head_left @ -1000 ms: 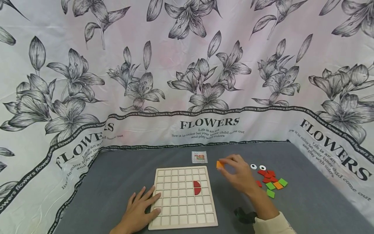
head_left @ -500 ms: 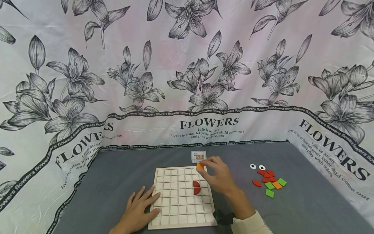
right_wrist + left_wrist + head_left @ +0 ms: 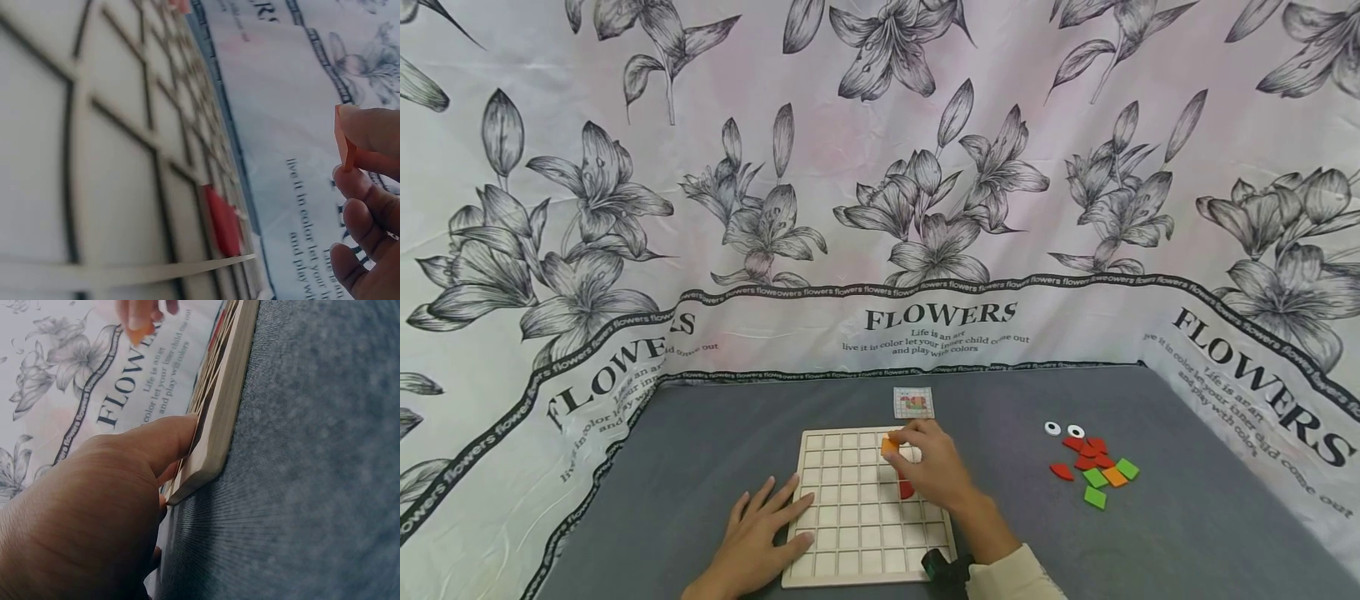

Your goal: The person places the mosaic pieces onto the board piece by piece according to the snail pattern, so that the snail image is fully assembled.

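Between thumb and fingertips my right hand (image 3: 934, 468) pinches an orange square tile (image 3: 889, 447) over the far part of a wooden grid board (image 3: 844, 540). In the right wrist view this tile (image 3: 345, 142) is seen nearly edge-on, raised off the board. Below the right hand lies a red piece (image 3: 906, 490) in the grid; the hand covers the other red piece beside it. My left hand (image 3: 760, 533) rests at the board's left edge with its fingers spread. The left wrist view shows its thumb (image 3: 169, 434) on the rim.
Right of the board lie several red pieces (image 3: 1086, 454), green tiles (image 3: 1095, 497), an orange tile (image 3: 1115, 476) and two white rings with dark centres (image 3: 1075, 431). A small picture card (image 3: 913, 403) lies behind the board. A flower-printed cloth (image 3: 940, 342) encloses the grey table (image 3: 700, 467).
My right hand has carried the orange tile leftward, from right of the board past its far right corner to over the grid. The left hand has stayed in place.
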Available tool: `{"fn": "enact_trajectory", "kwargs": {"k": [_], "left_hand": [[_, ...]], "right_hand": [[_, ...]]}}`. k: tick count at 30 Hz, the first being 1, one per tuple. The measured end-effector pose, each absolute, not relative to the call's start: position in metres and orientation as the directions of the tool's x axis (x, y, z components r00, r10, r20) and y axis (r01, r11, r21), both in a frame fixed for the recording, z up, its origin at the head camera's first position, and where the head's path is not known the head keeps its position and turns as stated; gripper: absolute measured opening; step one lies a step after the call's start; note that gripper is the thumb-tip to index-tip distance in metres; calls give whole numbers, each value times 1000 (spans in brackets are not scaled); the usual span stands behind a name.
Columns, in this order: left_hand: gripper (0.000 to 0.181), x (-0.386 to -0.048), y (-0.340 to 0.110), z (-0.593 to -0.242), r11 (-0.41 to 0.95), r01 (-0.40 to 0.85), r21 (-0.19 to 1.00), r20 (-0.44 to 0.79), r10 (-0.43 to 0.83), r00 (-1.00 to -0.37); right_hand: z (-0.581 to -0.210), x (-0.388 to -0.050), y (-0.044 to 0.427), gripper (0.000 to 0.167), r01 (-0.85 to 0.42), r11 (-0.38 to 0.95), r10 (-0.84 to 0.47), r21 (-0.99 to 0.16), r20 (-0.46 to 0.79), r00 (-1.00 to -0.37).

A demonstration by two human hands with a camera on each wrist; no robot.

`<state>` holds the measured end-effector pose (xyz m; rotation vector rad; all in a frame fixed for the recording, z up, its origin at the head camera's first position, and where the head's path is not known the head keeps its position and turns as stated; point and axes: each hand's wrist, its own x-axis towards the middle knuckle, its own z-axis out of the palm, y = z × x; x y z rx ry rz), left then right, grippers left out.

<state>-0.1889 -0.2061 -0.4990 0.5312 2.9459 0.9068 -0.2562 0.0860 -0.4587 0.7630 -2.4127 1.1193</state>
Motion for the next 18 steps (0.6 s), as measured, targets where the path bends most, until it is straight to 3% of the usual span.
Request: {"fn": "enact_trajectory", "kwargs": {"k": [18], "left_hand": [[59, -188, -206, -502, 766, 322, 557, 108, 317, -942]], "right_hand": [[-486, -268, 83, 13, -630, 642, -460, -436, 438, -772]]}}
